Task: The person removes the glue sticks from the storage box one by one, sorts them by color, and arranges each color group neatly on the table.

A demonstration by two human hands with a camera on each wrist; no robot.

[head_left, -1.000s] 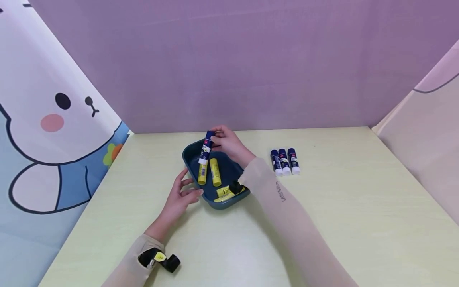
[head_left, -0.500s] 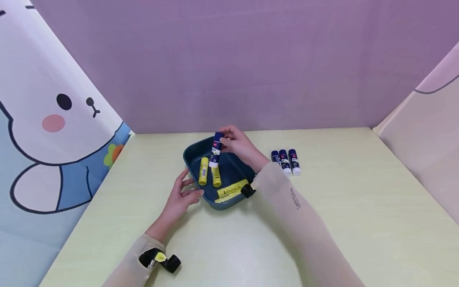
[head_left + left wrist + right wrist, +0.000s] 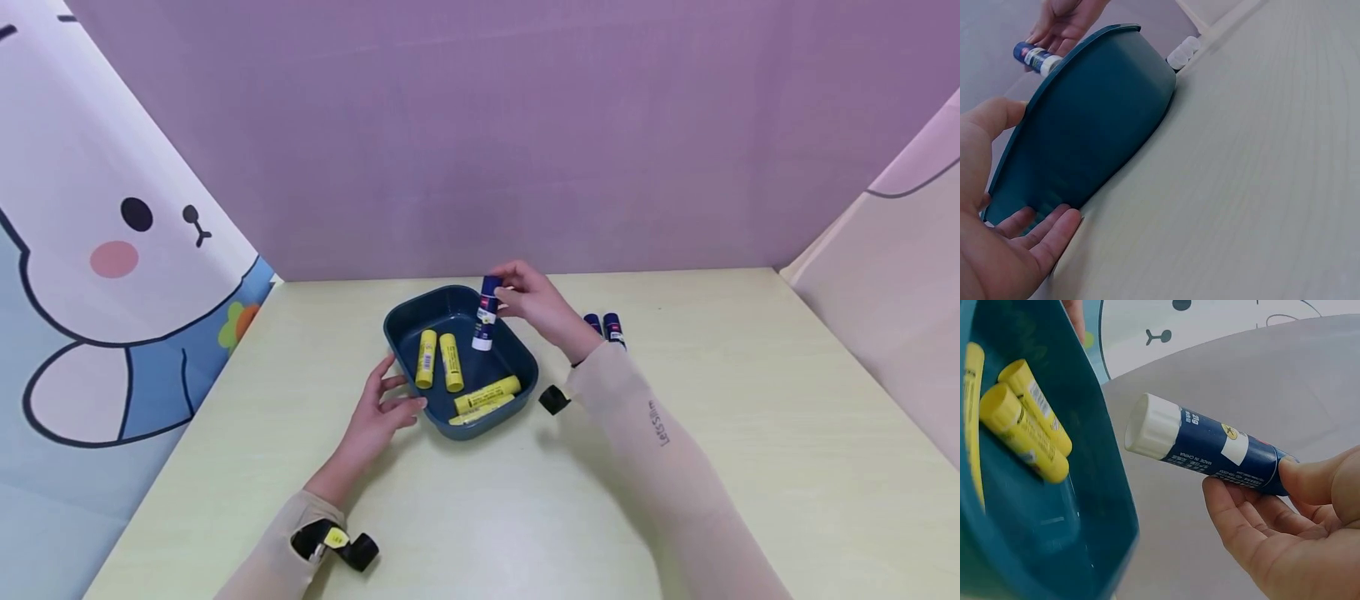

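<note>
Four yellow cylindrical tubes [image 3: 450, 363] lie inside a dark teal, rounded-corner plastic tray [image 3: 483, 368], against whose side the left hand [image 3: 381, 414] rests with fingers extended. Pinched between thumb and fingers of the right hand [image 3: 536, 305], a navy-blue cylindrical tube with a white end [image 3: 487, 314] tilts above the tray's far right part (more navy tubes [image 3: 613, 327] show beyond the right wrist, partly hidden).

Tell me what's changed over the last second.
The right hand has carried the blue glue stick rightward over the teal tray. Nothing was newly grasped or let go. The left hand stays against the tray, and the four yellow sticks lie as before.
</note>
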